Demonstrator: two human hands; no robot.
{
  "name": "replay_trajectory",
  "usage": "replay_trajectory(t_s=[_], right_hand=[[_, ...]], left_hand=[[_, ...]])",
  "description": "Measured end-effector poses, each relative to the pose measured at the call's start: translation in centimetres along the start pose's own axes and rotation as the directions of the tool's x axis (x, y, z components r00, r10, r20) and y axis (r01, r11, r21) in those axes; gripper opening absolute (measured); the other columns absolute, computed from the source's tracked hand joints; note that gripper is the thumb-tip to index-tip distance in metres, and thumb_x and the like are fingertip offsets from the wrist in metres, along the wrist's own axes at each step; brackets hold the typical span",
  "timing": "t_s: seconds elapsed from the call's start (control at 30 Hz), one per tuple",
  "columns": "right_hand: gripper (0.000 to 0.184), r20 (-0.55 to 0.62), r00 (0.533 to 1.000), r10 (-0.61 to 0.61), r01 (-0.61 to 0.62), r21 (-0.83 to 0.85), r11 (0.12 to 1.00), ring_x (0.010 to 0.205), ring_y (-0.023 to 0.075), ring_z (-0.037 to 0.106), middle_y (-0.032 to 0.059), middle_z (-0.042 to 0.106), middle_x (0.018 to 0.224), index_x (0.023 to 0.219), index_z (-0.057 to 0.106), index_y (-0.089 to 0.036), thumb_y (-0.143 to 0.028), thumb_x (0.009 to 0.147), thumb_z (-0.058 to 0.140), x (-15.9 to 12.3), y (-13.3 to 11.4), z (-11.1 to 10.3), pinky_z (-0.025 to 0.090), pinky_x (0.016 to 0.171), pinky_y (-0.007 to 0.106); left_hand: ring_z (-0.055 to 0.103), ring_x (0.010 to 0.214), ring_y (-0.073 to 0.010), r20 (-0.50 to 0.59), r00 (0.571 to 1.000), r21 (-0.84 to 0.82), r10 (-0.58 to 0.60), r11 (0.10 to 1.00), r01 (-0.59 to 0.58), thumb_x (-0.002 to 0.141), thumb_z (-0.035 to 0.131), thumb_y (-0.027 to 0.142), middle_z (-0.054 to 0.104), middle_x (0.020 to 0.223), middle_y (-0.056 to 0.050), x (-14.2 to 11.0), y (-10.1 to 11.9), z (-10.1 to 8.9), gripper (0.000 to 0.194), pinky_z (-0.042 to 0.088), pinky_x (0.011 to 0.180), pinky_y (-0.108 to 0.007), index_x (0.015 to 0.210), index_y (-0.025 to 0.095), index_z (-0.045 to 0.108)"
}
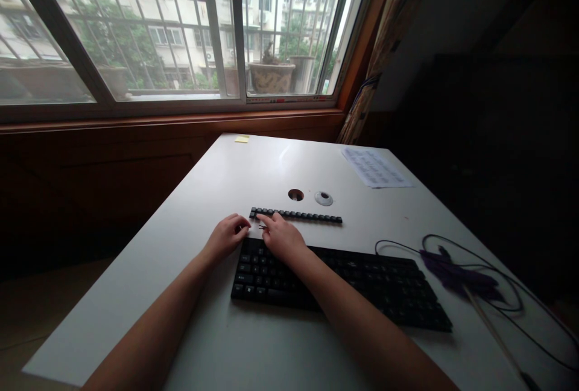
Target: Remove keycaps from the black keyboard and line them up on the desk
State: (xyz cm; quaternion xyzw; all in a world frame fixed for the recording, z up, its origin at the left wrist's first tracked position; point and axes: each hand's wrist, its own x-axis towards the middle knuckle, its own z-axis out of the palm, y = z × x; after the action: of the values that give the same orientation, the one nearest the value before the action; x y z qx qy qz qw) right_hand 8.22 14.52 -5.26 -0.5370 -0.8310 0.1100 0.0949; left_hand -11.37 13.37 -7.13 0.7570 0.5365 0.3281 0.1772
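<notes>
A black keyboard [380,279] lies on the white desk [217,343], with its top left corner below my hands. Behind it runs a line of loose black keycaps [307,215], with a second short row begun at its left end. My right hand [283,237] is over the keyboard's upper left, index finger reaching to a keycap at that left end. Thin dark wire prongs [262,227] stick out from under its fingers, apparently a small wire tool held there. Beside the keyboard's corner, my left hand [228,236] rests with curled fingers; whatever it may hold is hidden.
Beyond the keycaps are a round desk hole [295,195] and a grey ring-shaped cover [324,198]. Printed sheets [377,168] and a yellow sticky note [242,139] lie farther back. At right are a purple cloth [461,273], a looped cable [520,294] and a thin stick [493,330].
</notes>
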Motion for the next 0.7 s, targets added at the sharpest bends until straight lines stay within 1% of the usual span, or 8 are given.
replay_trajectory(t_s=[0.2, 0.7], right_hand=[[0.052, 0.012, 1.000, 0.007, -0.007, -0.003, 1.000, 0.091, 0.0218, 0.063, 0.0074, 0.054, 0.119, 0.143, 0.040, -0.037, -0.030, 0.091, 0.044, 0.03, 0.04, 0.04, 0.045, 0.077, 0.032], [0.052, 0.002, 1.000, 0.012, -0.012, 0.013, 1.000, 0.091, 0.0223, 0.063, 0.0076, 0.054, 0.118, 0.143, 0.041, -0.037, -0.030, 0.092, 0.044, 0.00, -0.05, 0.03, 0.045, 0.077, 0.032]], left_hand=[[0.060, 0.080, -0.0174, 0.003, 1.000, 0.005, -0.003, 1.000, 0.003, 0.085, 0.055, 0.019, 0.063, 0.087, -0.003, -0.07, 0.10, -0.04, 0.013, 0.046, 0.071, -0.027, 0.086, 0.019, 0.067], [0.061, 0.082, -0.0178, 0.006, 1.000, -0.004, 0.011, 1.000, -0.011, 0.085, 0.055, 0.018, 0.063, 0.087, -0.003, -0.05, 0.07, -0.12, 0.012, 0.046, 0.076, -0.028, 0.087, 0.020, 0.067]])
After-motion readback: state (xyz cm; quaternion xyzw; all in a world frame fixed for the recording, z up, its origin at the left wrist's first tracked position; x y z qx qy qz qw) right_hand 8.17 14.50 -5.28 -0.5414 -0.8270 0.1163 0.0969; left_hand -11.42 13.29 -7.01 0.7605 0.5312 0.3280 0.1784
